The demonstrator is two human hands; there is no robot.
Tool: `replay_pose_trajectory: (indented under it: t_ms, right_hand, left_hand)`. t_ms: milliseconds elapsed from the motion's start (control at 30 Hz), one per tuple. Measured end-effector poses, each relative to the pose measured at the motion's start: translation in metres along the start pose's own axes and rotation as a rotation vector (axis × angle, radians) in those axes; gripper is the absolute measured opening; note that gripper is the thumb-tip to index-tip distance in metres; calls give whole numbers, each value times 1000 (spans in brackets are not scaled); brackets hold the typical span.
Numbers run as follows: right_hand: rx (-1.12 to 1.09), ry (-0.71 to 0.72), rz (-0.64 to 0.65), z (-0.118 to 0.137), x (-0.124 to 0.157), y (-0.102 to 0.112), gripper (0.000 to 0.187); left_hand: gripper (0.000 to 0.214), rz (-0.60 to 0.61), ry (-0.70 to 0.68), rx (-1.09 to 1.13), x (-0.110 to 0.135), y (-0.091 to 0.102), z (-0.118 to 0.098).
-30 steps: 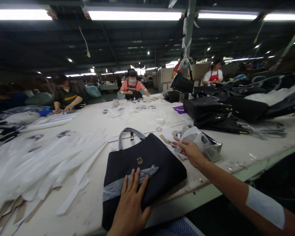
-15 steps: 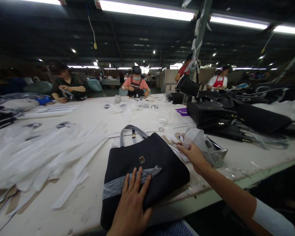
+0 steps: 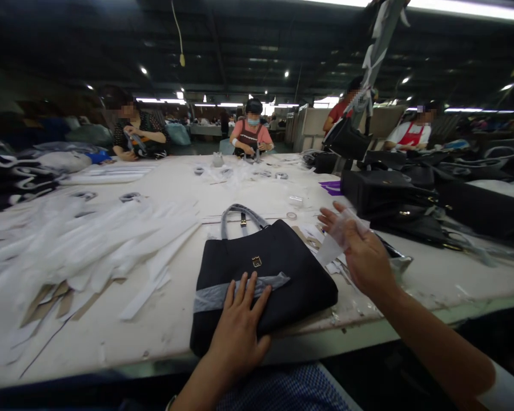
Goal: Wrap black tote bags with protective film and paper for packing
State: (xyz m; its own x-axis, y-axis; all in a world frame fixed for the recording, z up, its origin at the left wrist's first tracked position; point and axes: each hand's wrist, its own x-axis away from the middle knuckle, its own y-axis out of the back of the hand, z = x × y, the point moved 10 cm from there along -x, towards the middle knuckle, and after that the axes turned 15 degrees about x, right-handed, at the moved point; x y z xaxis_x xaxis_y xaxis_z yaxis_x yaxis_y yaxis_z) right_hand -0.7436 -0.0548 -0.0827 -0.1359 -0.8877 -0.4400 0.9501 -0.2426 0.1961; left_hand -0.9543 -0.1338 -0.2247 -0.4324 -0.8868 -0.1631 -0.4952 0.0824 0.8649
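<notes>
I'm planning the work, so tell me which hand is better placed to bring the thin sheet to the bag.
The right hand, probably: it holds the thin sheet beside the bag, while the left hand lies spread on the bag's front.

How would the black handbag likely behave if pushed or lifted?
The black handbag probably keeps its shape: it looks smooth and unsagging. Lying on the table, it would likely slide, not tip. Its film-wrapped handle may feel slick.
</notes>
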Motion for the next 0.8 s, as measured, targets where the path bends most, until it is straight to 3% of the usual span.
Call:
replay_pose_trajectory:
  t_ms: [67,167,267,333,433,600,700,800]
  right_hand:
    - [180,131,134,16,21,-38,41]
    - [409,353,363,19,58,-102,41]
    - [529,528,578,0,91,-156,45]
    - [564,543,670,-20,101,-177,47]
    - [553,469,724,-42,102,-188,46]
    - [573,485,721,-47,104,-187,48]
    - [604,506,703,-48,106,-187,53]
    - [638,527,684,-50,108,-189,53]
  left_hand:
    - [91,2,7,21,-2,2,-1]
    - [87,-14,5,56,-3,4,-4]
    - [76,-31,15,91,-3,5,-5]
    - [64,-42,36,120,-3,7,-4]
    - [55,-62,44,207,-3,15,-2]
    - [24,-84,21,539,3,34,-1]
    - [19,-269,128,681,19,54,19]
    - [31,-535,403,929,46,64,58]
